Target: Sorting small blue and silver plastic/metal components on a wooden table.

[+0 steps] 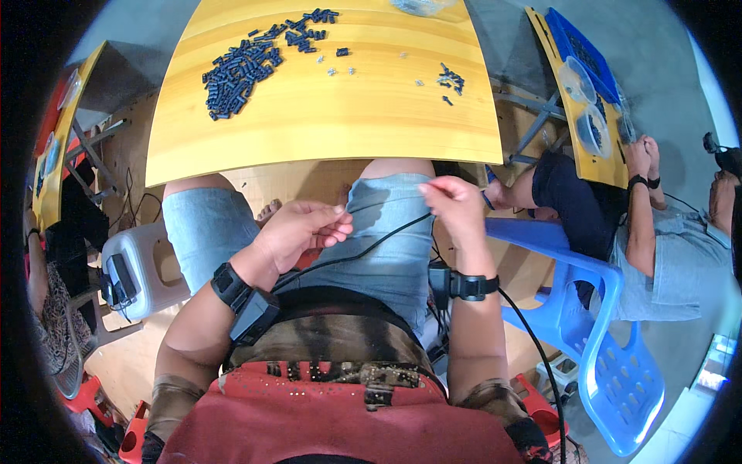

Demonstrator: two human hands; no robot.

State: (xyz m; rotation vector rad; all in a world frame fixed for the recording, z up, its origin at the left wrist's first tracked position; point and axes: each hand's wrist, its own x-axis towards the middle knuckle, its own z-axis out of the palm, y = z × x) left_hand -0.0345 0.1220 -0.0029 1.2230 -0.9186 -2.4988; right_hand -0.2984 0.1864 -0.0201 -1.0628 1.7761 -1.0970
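Observation:
Both hands are held over my lap, in front of the near edge of the yellow table (325,147). My left hand (303,230) has thumb and forefinger pressed together; anything between them is too small to make out. To its right, my right hand (456,207) is also closed in a pinch, slightly blurred, its contents hidden. A black cable (379,243) runs from beside my left wrist up to my right hand; whether the fingers grip it or it passes behind is unclear. On the tabletop lies a pile of small black cylindrical parts (239,77).
A few tiny silvery pieces (331,72) and a smaller black cluster (450,78) lie on the table. A blue plastic chair (595,340) stands at right. Beyond it, another person (649,209) sits by a table with tubs (593,130) and a blue crate (583,54).

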